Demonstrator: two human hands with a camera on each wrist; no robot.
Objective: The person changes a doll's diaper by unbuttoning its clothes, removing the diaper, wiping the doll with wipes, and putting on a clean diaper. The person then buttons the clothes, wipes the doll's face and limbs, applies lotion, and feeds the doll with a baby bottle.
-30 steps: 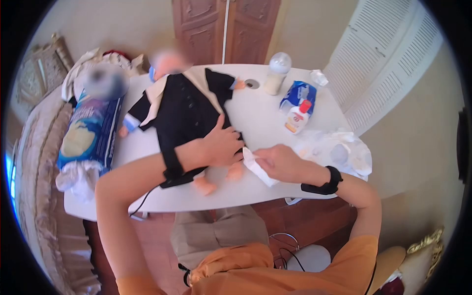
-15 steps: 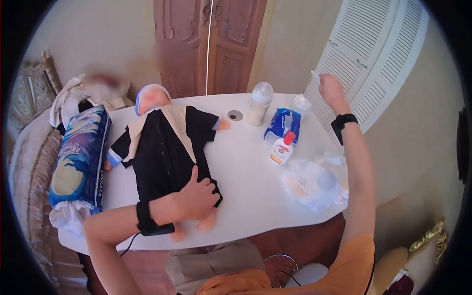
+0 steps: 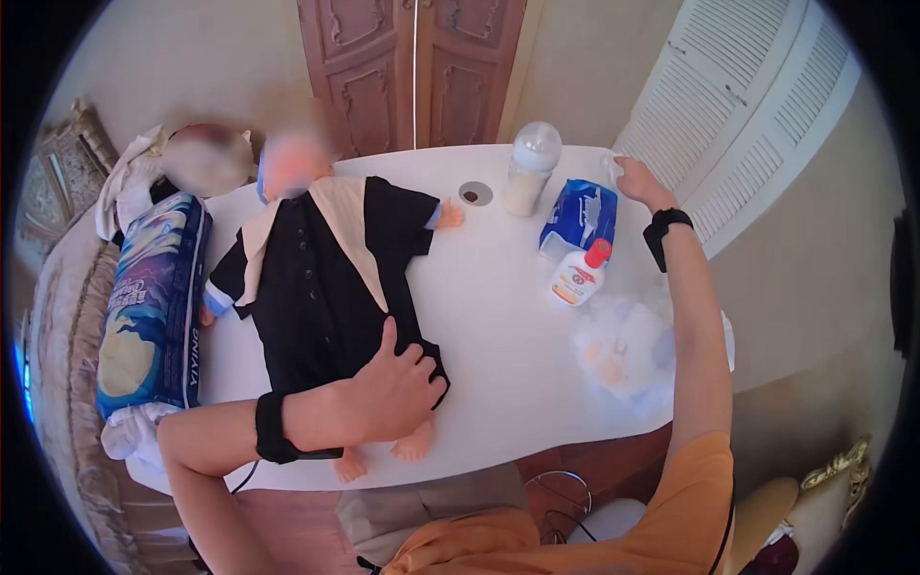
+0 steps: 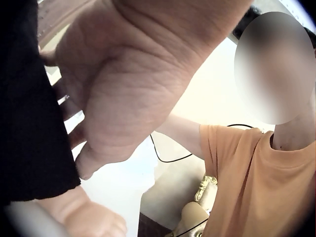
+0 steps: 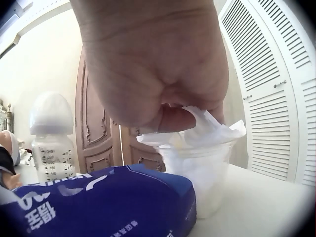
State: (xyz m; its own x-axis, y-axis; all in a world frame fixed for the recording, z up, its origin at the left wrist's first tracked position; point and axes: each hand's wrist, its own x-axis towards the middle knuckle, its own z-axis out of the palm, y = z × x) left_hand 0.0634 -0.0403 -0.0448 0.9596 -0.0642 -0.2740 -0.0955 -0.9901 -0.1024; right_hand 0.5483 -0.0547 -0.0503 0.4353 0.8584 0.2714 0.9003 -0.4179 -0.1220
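A doll in a black outfit (image 3: 311,278) with cream lapels lies on its back on the white table (image 3: 508,383). My left hand (image 3: 391,388) rests on the outfit over the doll's lower body, fingers spread loosely. In the left wrist view that hand lies beside the black cloth, above a doll's foot (image 4: 94,222). At the back right, my right hand (image 3: 644,182) is over a clear plastic cup (image 5: 197,173). Its fingers pinch a crumpled white tissue (image 5: 210,126) right in the cup's mouth. More white paper shows inside the cup.
Near the right hand are a blue tissue pack (image 3: 582,218), a white bottle with red cap (image 3: 578,275) and a baby bottle (image 3: 530,168). A crumpled white diaper (image 3: 618,350) lies at the right. A large blue package (image 3: 153,297) lies on the left.
My right hand has carried the white tissue from beside the doll's feet to the back right, then down into the cup. The left hand stays on the doll.
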